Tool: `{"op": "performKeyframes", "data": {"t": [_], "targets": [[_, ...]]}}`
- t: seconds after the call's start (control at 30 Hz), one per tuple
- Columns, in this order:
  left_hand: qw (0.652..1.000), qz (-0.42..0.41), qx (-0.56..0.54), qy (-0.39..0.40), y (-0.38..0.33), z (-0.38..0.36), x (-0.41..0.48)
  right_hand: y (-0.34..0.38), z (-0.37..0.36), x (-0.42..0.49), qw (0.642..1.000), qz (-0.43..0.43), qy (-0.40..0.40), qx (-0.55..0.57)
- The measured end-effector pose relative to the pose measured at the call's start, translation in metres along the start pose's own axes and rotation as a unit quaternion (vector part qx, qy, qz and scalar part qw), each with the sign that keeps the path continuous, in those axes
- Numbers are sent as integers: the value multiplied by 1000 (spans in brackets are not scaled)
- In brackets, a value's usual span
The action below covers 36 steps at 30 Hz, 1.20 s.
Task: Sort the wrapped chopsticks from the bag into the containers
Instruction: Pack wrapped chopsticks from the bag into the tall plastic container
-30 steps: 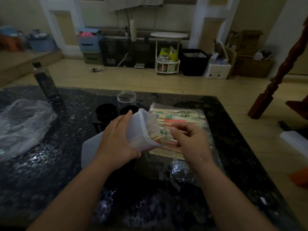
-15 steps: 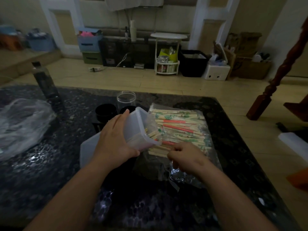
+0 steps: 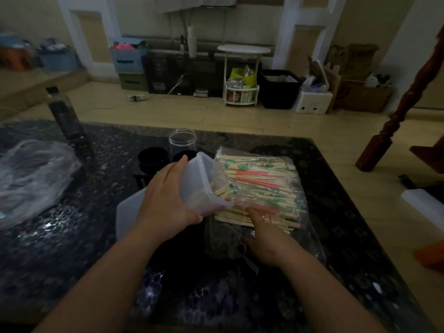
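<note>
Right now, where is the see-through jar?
Head view: the clear jar stands upright on the dark table, far middle, behind two round black containers, beyond the left hand.

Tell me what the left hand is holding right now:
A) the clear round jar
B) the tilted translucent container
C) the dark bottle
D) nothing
B: the left hand grips the translucent container, which is tipped with its open mouth toward the bag of chopsticks. The clear round jar and the dark bottle stand apart from it, farther back on the table.
</note>
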<state>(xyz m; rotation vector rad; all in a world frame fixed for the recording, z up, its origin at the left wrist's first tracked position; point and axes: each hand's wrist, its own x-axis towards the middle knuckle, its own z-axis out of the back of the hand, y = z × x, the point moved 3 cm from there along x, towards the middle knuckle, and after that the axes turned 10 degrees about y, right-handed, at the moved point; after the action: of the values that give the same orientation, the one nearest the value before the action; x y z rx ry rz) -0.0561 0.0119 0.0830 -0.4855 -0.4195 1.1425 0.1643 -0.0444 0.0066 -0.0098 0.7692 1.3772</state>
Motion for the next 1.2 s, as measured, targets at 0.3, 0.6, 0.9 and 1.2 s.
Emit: {"op": "performKeyframes", "data": {"t": [0.3, 0.6, 0.9, 1.2], "targets": [[1000, -3, 6, 2, 1, -3, 1, -9, -13, 18, 992, 5, -93, -89], [1000, -12, 14, -7, 3, -4, 0, -23, -22, 29, 984, -20, -114, -137], [1000, -13, 9, -6, 3, -3, 0, -28, -20, 33, 983, -28, -120, -136], [1000, -12, 5, -5, 2, -2, 1, -16, -14, 27, 974, -26, -141, -175]]}}
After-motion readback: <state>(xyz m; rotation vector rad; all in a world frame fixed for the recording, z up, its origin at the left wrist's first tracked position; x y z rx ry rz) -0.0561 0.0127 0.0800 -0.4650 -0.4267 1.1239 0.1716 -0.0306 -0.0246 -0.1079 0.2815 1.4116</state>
